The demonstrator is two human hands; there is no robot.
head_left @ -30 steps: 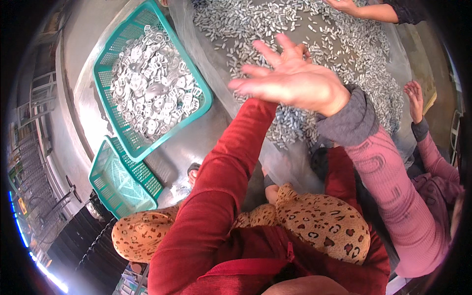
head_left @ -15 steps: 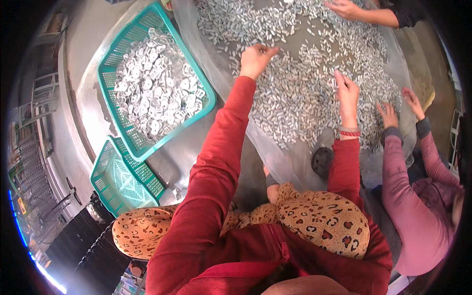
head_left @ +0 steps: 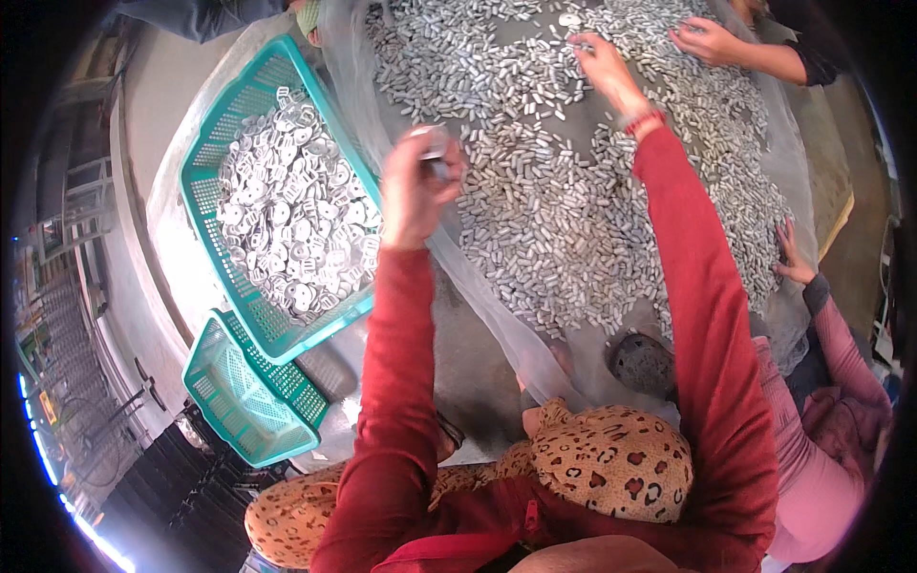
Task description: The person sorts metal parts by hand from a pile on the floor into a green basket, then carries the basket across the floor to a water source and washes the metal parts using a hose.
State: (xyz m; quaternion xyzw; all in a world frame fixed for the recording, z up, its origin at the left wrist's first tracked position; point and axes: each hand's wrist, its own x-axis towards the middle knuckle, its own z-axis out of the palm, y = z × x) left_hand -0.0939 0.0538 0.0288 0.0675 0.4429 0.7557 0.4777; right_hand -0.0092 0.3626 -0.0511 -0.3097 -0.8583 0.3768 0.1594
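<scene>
My left hand (head_left: 413, 196) is curled round a shiny silver metal piece (head_left: 435, 143), smeared by motion, near the right rim of the large green basket (head_left: 203, 224). Inside that basket lies a heap of flat silver metal parts (head_left: 296, 210) with round and slotted ends. Farther off, my right hand (head_left: 607, 72) reaches over a wide spread of small silver cylindrical pieces (head_left: 564, 229). Its fingertips are pinched together, and what is between them is too small to make out. Just beyond those fingers lies a round silver part (head_left: 569, 19).
A smaller green basket (head_left: 244, 392) stands below the large one. Translucent sheeting (head_left: 506, 320) borders the pieces. One co-worker's hand (head_left: 707, 41) is over the pile at the far right; another's hand (head_left: 793, 253) touches its right edge. A dark shoe (head_left: 642, 365) is near the pile's front.
My left hand has moved left and nearer, from the pile toward the large basket, with a metal piece in it. My right hand has reached farther across the pile. The whole view has shifted slightly.
</scene>
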